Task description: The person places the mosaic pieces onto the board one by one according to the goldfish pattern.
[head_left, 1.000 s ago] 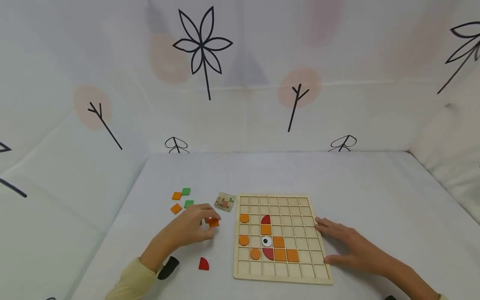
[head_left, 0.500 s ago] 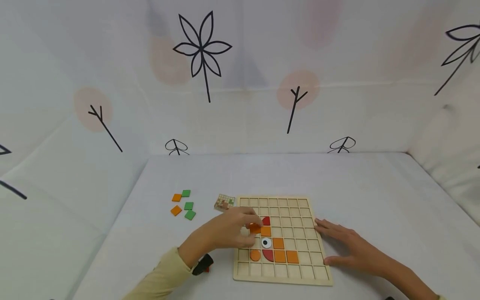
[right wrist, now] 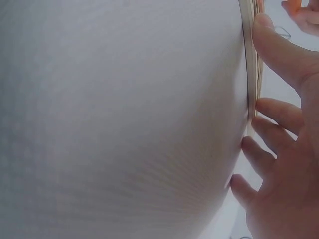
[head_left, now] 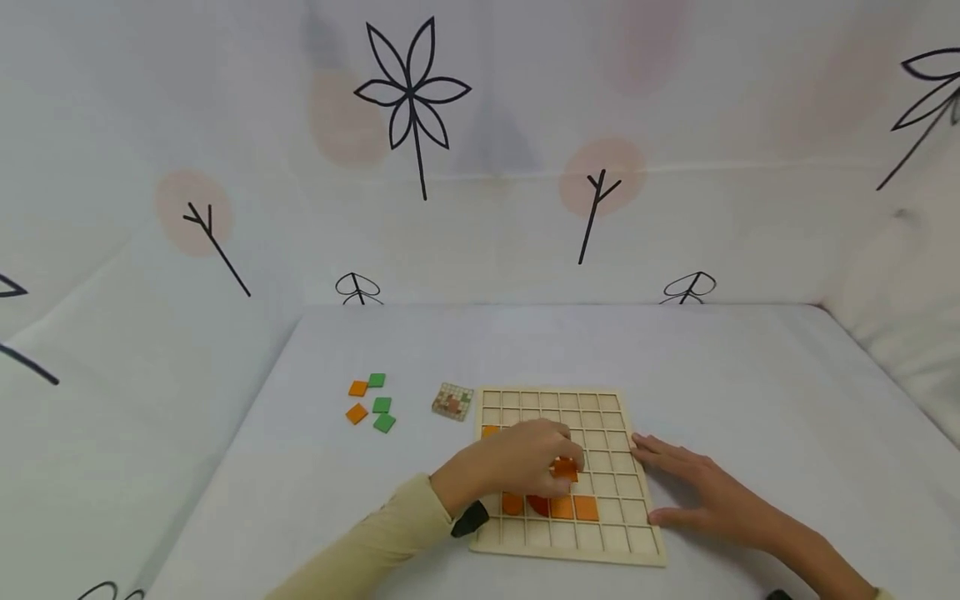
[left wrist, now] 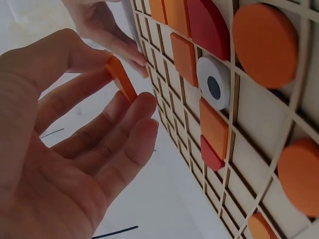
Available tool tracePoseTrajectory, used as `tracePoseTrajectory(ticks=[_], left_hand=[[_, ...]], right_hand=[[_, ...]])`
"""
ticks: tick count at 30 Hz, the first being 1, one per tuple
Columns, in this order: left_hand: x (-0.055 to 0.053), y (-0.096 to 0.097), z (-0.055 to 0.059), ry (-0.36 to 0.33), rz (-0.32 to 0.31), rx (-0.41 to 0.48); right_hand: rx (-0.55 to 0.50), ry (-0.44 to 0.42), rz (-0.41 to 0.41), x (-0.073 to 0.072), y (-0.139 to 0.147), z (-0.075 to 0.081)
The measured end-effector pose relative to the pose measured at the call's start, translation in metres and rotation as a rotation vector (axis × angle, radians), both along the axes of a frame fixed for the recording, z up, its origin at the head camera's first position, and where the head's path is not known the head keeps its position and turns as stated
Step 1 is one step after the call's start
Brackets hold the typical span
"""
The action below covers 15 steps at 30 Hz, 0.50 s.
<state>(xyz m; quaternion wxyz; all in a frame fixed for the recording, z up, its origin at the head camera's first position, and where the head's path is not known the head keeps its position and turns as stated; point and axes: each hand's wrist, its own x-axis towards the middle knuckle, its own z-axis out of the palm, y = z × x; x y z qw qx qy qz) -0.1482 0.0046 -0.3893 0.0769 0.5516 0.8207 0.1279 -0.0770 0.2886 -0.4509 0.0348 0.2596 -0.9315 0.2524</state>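
Observation:
My left hand [head_left: 521, 458] is over the wooden grid board [head_left: 491, 543], pinching an orange square tile [left wrist: 122, 79] between thumb and fingers. In the left wrist view that tile is tilted and apart from the board. Pieces lying in the grid include an eye disc [left wrist: 213, 82], orange squares [head_left: 586, 507], orange discs [left wrist: 264, 45] and red quarter-round pieces [left wrist: 209, 30]. The left hand hides part of them in the head view. My right hand [head_left: 708, 496] rests at the board's right edge, its extended fingertips touching the rim.
Left of the board lie loose green tiles [head_left: 382, 405] and orange tiles [head_left: 357, 413]. A small square card with a grid picture [head_left: 452, 402] sits by the board's far left corner. Patterned white cloth [head_left: 487, 242] stands behind the table.
My left hand has carried the orange square tile rightward from the table to above the board's middle. The left sleeve now covers where a loose red piece lay. The right hand stays put.

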Motion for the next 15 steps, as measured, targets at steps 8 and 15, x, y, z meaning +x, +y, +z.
tracePoseTrajectory(ticks=[8, 15], left_hand=[[-0.006, 0.024, -0.016, -0.004, 0.019, -0.059], [-0.001, 0.036, -0.026, 0.027, 0.022, -0.104]], right_hand=[[-0.043, -0.008, 0.020, -0.003, 0.003, -0.001], [-0.065, -0.029, 0.020, -0.002, 0.003, -0.004]])
